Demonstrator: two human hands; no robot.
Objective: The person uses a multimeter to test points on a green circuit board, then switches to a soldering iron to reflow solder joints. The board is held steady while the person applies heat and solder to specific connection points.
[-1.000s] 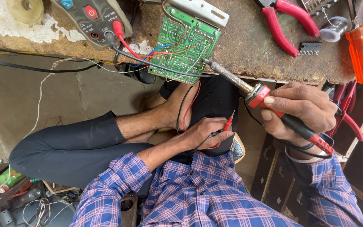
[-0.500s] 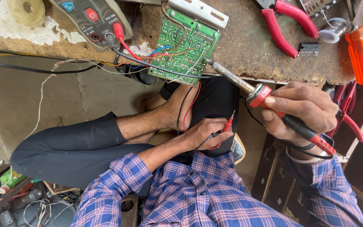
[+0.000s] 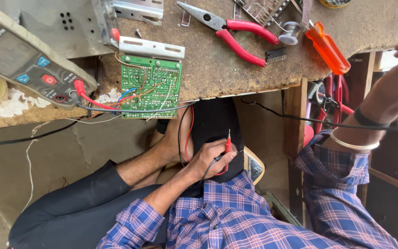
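- Left hand (image 3: pixel 210 159) closed round two meter probes, a red probe (image 3: pixel 228 144) and a dark one; the red tip points toward 12 o'clock, in the air above the lap, well apart from the circuit board (image 3: pixel 150 87).
- Right hand: forearm (image 3: pixel 383 103) crosses the frame at 3 o'clock and the hand itself runs off the edge at 2 o'clock. Cannot tell whether it is open or holding anything.
- Circuit board lies at the counter (image 3: pixel 236 69) edge, about 11 o'clock from the left hand, its lower end overhanging.
- Risk: both probes share one grip, so the tips could touch each other or bridge solder points and short them.
- Risk: red and black leads run from the multimeter (image 3: pixel 26 64) at 10 o'clock across the overhanging board. A tug from the lap could drag it off the counter.
- Risk: a black cable (image 3: pixel 277 113) hangs slack from the counter edge toward the right wrist; a sweep of the arm could snag it.
- Red pliers (image 3: pixel 236 34) and orange screwdriver (image 3: pixel 326 46) lie at 1 o'clock, close to the right arm's path, easily knocked.
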